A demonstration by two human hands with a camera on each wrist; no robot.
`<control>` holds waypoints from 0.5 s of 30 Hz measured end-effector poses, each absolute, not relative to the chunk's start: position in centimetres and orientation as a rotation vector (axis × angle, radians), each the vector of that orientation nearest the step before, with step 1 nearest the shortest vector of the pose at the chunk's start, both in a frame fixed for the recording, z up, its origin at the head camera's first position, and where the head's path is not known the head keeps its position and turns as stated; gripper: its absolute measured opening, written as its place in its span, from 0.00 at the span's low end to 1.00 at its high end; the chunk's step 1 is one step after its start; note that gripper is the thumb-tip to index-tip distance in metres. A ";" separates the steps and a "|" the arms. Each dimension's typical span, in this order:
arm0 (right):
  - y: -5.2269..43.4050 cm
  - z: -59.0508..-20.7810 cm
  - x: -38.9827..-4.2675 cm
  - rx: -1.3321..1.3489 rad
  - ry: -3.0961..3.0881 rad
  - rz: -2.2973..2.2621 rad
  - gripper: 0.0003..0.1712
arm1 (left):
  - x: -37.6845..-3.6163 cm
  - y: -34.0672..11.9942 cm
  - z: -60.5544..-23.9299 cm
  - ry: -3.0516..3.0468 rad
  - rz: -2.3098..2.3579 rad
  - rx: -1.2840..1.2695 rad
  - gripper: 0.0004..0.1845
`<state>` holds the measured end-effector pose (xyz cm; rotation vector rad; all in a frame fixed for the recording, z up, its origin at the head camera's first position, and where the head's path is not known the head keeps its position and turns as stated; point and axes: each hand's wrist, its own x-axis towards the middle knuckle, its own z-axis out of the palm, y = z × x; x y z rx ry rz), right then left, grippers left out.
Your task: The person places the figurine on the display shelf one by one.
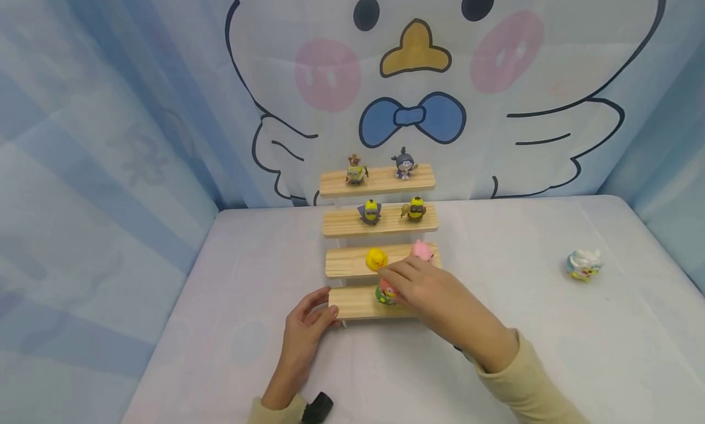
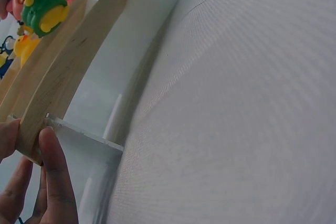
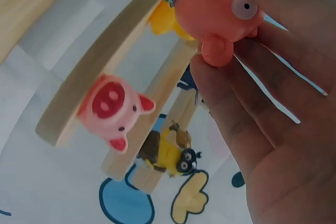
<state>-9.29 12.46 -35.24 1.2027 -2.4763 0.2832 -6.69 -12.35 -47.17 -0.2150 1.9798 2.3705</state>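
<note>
Pale cloth covers the table [image 1: 551, 350], with a cartoon-bird curtain [image 1: 418, 75] hung behind it at 12 o'clock.

At 7 o'clock the left hand [image 1: 308, 326] is curled round the left end of the bottom step [image 1: 358, 303] of a four-step wooden stand, thumb and fingers pinching the board; the left wrist view confirms fingertips [image 2: 52, 171] against the wood edge.

Centre: the right hand [image 1: 424, 289] holds a small toy figure [image 1: 385, 294] just over the bottom step, pinched between thumb and fingers. I cannot tell whether its base touches the wood. The figure has a salmon-pink rounded body with a green part, yellow patches and one round eye [image 3: 220, 9].

One step up sit a yellow duck [image 1: 376, 259] and a pink pig [image 1: 421, 250]; four more figures occupy the two upper steps. At 3 o'clock, well apart, a pale figure [image 1: 584, 265] lies on the cloth.

Risks, as judged: the step is narrow and the figure rounded, so a tilted release could let it roll off the front. The right knuckles lie close to the pig; lifting away could knock it over.
</note>
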 end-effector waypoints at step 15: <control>10.8 -36.3 -9.6 1.228 -2.532 0.165 0.27 | -6.8 -12.4 -47.3 1.982 2.358 -0.217 0.27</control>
